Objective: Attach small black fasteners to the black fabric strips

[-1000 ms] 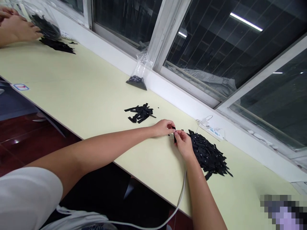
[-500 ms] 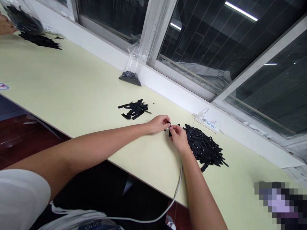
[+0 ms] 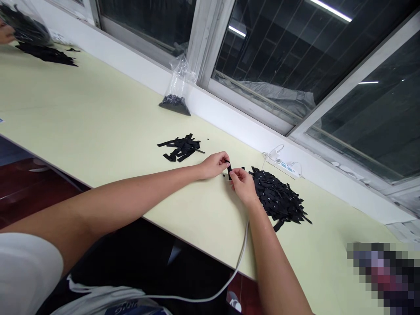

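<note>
My left hand pinches the upper end of a short black strip above the pale table. Lower on the same strip, the fingertips of my right hand are closed on it. Just right of my right hand lies a large heap of black strips with small shiny spots. A smaller pile of black strips is to the left, beyond my left forearm. One tiny dark piece rests on the table beside my left hand.
A clear bag of small black pieces stands against the wall. A power strip sits behind the heap. A white cable crosses the table edge. Another person's hand is by a bag and black strips at far left.
My hands have moved slightly apart, and more of the black strip shows between them. The whole view has shifted a little.
</note>
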A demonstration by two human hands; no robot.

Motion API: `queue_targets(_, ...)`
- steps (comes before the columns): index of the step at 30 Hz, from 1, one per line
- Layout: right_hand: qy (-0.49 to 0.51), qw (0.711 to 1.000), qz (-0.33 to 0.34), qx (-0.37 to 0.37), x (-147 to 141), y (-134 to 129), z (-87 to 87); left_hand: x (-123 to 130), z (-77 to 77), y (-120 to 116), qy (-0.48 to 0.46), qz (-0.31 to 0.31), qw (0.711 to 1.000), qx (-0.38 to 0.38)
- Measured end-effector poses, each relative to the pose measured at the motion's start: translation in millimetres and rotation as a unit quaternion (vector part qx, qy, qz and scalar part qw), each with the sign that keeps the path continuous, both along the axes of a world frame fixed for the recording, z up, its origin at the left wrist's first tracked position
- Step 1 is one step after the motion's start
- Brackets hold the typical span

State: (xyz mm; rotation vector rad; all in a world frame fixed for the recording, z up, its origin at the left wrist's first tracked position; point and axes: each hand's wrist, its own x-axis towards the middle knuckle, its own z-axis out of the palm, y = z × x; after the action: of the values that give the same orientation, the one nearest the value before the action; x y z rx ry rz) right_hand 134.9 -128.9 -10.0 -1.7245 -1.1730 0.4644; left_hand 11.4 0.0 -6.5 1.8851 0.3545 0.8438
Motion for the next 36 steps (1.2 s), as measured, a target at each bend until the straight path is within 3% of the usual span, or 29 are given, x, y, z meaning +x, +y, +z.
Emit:
queue_targets(19, -0.054, 0.998, 0.002, -0.021, -2, -4, 5.3, -4, 2.7, -3, 0.009, -0.026, 1.0, 0.012)
queue_targets(23, -0.086, 0.996, 0.001, -0.024, -2, -4, 4.3, -4, 7.8, 0, -0.03, 0.04, 0.998, 0.023)
queue_targets(28, -0.233, 0.971, 0.043, -0.037, -7, -3, 3.1, -3, 16.3, 10, -0.122, 0.14, 0.982, -0.031)
queue_targets(36, -0.269, 0.962, 0.05, -0.024, -7, -2, 3.0, -2, 12.8, 7, -0.109, 0.119, 0.986, -0.051)
